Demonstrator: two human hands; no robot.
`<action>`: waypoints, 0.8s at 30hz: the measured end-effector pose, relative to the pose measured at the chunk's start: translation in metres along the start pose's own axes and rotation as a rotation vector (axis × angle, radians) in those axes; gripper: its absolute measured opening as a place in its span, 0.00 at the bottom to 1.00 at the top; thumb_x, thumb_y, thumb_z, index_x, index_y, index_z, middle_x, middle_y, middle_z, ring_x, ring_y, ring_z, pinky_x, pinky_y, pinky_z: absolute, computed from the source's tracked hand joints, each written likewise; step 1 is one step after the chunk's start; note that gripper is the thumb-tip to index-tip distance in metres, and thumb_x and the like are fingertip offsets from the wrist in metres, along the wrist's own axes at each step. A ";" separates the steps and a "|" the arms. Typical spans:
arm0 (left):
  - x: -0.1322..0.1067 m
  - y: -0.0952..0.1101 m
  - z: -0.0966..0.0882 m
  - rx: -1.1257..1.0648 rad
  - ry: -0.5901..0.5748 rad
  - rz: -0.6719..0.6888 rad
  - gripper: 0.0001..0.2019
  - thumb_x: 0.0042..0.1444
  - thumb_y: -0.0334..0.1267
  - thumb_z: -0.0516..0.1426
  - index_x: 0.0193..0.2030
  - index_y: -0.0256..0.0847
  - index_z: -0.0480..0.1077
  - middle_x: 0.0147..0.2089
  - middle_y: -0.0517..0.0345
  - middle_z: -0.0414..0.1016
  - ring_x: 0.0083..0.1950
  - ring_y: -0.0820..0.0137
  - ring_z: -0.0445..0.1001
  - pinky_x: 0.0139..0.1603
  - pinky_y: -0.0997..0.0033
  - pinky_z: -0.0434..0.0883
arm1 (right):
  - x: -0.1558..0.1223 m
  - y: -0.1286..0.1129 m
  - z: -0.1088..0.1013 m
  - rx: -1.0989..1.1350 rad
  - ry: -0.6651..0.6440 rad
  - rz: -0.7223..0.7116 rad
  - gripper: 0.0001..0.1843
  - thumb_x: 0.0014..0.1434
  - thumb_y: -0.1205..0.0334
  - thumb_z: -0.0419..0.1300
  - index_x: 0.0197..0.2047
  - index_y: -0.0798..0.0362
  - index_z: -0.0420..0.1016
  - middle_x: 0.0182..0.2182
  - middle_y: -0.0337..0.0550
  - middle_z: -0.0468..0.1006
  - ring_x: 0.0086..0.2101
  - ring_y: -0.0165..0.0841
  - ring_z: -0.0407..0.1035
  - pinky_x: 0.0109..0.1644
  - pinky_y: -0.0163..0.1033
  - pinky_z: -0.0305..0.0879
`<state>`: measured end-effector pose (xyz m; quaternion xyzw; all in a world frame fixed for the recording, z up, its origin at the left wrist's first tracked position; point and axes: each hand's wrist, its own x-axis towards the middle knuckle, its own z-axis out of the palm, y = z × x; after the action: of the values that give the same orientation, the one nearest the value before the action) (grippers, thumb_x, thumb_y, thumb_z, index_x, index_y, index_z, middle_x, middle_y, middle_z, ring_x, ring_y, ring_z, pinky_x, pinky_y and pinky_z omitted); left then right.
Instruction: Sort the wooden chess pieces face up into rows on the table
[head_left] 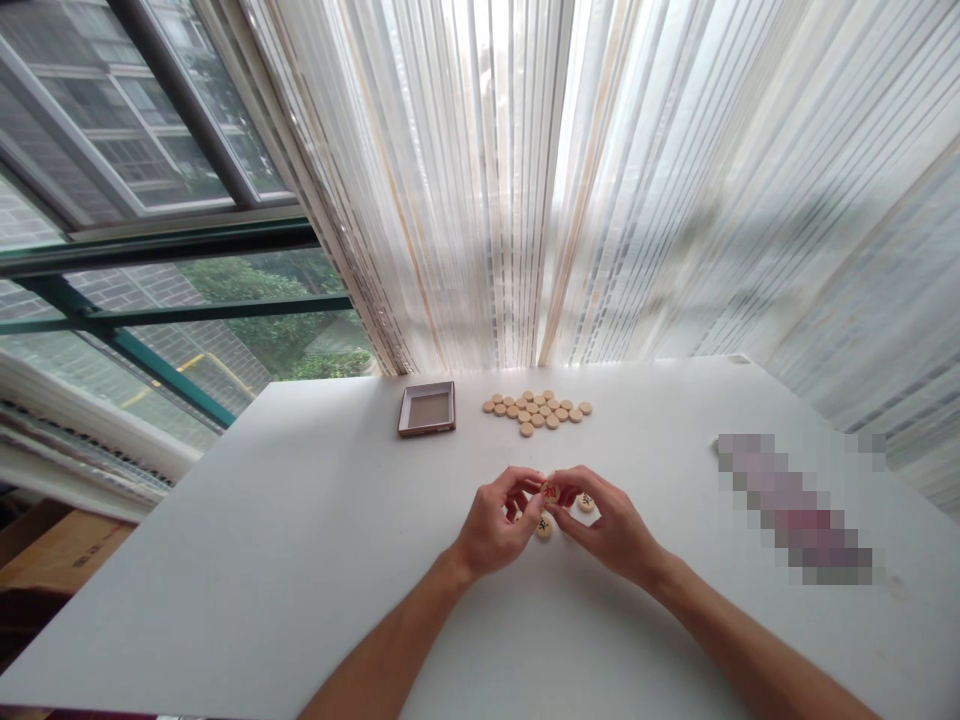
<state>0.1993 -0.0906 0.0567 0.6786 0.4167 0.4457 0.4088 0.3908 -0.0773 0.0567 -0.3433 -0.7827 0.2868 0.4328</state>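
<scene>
Between my two hands is a round Chinese chess piece (550, 492) with a red character, its face turned toward me. My left hand (500, 520) pinches it from the left with thumb and fingertips. From the other side, the fingers of my right hand (604, 515) close on its edge. Just below, a chess piece with a dark character (543, 526) lies on the table, and another dark-marked piece (586, 502) shows partly behind my right fingers. My hands hide parts of other pieces there.
Farther back on the white table (300, 560) lies a cluster of several plain-side-up chess pieces (539, 409). To their left sits a shallow open box (401, 427). A pixelated long object (802, 515) lies at the right. A curtain (480, 200) hangs behind the table.
</scene>
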 end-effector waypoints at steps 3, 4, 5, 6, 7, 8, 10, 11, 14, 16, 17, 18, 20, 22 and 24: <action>0.001 0.001 0.000 -0.008 -0.005 0.014 0.11 0.63 0.39 0.57 0.50 0.39 0.69 0.40 0.52 0.79 0.29 0.75 0.74 0.26 0.78 0.67 | 0.001 -0.002 0.000 0.017 0.011 0.008 0.09 0.63 0.61 0.61 0.48 0.46 0.72 0.36 0.43 0.76 0.33 0.35 0.72 0.38 0.41 0.73; 0.001 0.001 0.000 -0.009 -0.004 0.018 0.11 0.63 0.39 0.57 0.50 0.39 0.69 0.40 0.52 0.79 0.29 0.75 0.74 0.26 0.78 0.67 | 0.001 -0.002 0.000 0.020 0.014 0.009 0.10 0.63 0.61 0.61 0.48 0.46 0.72 0.36 0.43 0.76 0.33 0.35 0.72 0.38 0.41 0.73; 0.001 0.001 0.000 -0.010 -0.003 0.021 0.11 0.63 0.39 0.57 0.50 0.39 0.69 0.41 0.52 0.79 0.29 0.75 0.74 0.26 0.78 0.67 | 0.001 -0.002 0.000 0.021 0.015 0.010 0.10 0.63 0.61 0.61 0.48 0.46 0.72 0.37 0.43 0.76 0.33 0.35 0.72 0.38 0.41 0.73; 0.001 0.000 0.000 -0.010 -0.005 0.024 0.11 0.63 0.39 0.57 0.51 0.39 0.69 0.41 0.52 0.79 0.29 0.75 0.74 0.26 0.78 0.67 | 0.001 -0.002 0.000 0.022 0.015 0.011 0.10 0.63 0.61 0.61 0.48 0.46 0.72 0.37 0.43 0.76 0.33 0.35 0.72 0.38 0.41 0.73; 0.001 0.000 0.000 -0.010 -0.008 0.024 0.12 0.63 0.39 0.57 0.51 0.39 0.69 0.42 0.51 0.79 0.30 0.75 0.74 0.26 0.78 0.67 | 0.001 -0.002 0.000 0.022 0.014 0.013 0.10 0.63 0.61 0.61 0.48 0.47 0.72 0.37 0.43 0.76 0.33 0.34 0.72 0.38 0.41 0.73; 0.001 0.000 0.000 -0.010 -0.011 0.023 0.12 0.63 0.39 0.58 0.51 0.39 0.69 0.42 0.51 0.79 0.30 0.76 0.74 0.26 0.79 0.67 | 0.001 -0.002 0.000 0.022 0.015 0.014 0.10 0.63 0.61 0.61 0.48 0.47 0.72 0.37 0.43 0.76 0.33 0.34 0.72 0.38 0.41 0.73; 0.001 -0.001 0.000 -0.009 -0.016 0.018 0.13 0.63 0.39 0.58 0.52 0.39 0.68 0.43 0.51 0.78 0.30 0.76 0.73 0.26 0.79 0.67 | 0.001 0.000 0.001 0.026 0.018 0.006 0.10 0.63 0.61 0.61 0.49 0.47 0.72 0.37 0.43 0.76 0.33 0.34 0.72 0.38 0.41 0.73; 0.001 -0.001 0.000 -0.008 -0.015 0.015 0.13 0.63 0.39 0.58 0.52 0.39 0.68 0.43 0.52 0.78 0.30 0.76 0.73 0.26 0.79 0.67 | 0.000 0.000 0.001 0.031 0.020 -0.001 0.10 0.63 0.62 0.61 0.49 0.47 0.72 0.38 0.43 0.76 0.33 0.33 0.72 0.38 0.40 0.73; 0.001 -0.001 0.000 -0.001 -0.004 0.010 0.13 0.62 0.40 0.58 0.52 0.39 0.68 0.42 0.53 0.78 0.29 0.77 0.72 0.26 0.79 0.66 | 0.000 0.001 0.001 0.053 0.014 -0.013 0.11 0.64 0.63 0.60 0.50 0.48 0.71 0.38 0.43 0.76 0.34 0.33 0.73 0.38 0.40 0.74; 0.001 0.000 0.000 0.002 0.003 0.011 0.12 0.63 0.40 0.58 0.52 0.40 0.69 0.42 0.53 0.78 0.29 0.77 0.71 0.26 0.79 0.66 | 0.000 0.000 0.000 0.061 0.004 -0.007 0.12 0.64 0.64 0.59 0.51 0.48 0.71 0.39 0.43 0.76 0.35 0.33 0.73 0.39 0.40 0.74; 0.001 0.000 0.000 0.003 0.005 0.012 0.12 0.63 0.40 0.58 0.52 0.40 0.69 0.42 0.53 0.78 0.29 0.77 0.71 0.26 0.79 0.66 | 0.000 0.000 -0.001 0.063 0.000 -0.006 0.12 0.64 0.65 0.59 0.51 0.48 0.71 0.39 0.43 0.76 0.35 0.33 0.73 0.40 0.40 0.74; 0.001 0.000 0.000 0.004 0.007 0.011 0.12 0.63 0.39 0.58 0.51 0.40 0.68 0.42 0.53 0.78 0.29 0.77 0.71 0.26 0.79 0.66 | 0.000 -0.001 -0.001 0.066 -0.003 -0.005 0.12 0.64 0.65 0.59 0.51 0.48 0.71 0.39 0.43 0.76 0.35 0.33 0.74 0.40 0.40 0.74; 0.001 0.000 0.000 0.007 0.005 0.010 0.12 0.63 0.39 0.58 0.51 0.40 0.68 0.43 0.53 0.78 0.29 0.77 0.71 0.26 0.79 0.66 | 0.000 -0.002 -0.002 0.072 -0.006 0.002 0.12 0.65 0.65 0.58 0.51 0.48 0.71 0.40 0.43 0.77 0.36 0.33 0.74 0.41 0.40 0.74; 0.001 0.000 0.000 0.015 0.001 0.011 0.12 0.63 0.39 0.58 0.51 0.40 0.68 0.43 0.53 0.78 0.30 0.77 0.71 0.26 0.79 0.66 | 0.000 -0.002 -0.002 0.077 -0.007 0.019 0.12 0.65 0.65 0.58 0.51 0.48 0.71 0.40 0.44 0.77 0.37 0.34 0.75 0.41 0.40 0.74; 0.001 -0.001 0.000 0.031 0.001 0.019 0.12 0.62 0.39 0.58 0.51 0.40 0.69 0.43 0.54 0.78 0.30 0.77 0.71 0.26 0.79 0.66 | 0.000 -0.002 -0.002 0.085 -0.009 0.039 0.11 0.66 0.65 0.57 0.51 0.48 0.71 0.40 0.44 0.77 0.37 0.34 0.75 0.42 0.39 0.74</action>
<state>0.1991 -0.0893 0.0563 0.6886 0.4173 0.4433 0.3939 0.3922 -0.0777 0.0593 -0.3386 -0.7649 0.3295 0.4379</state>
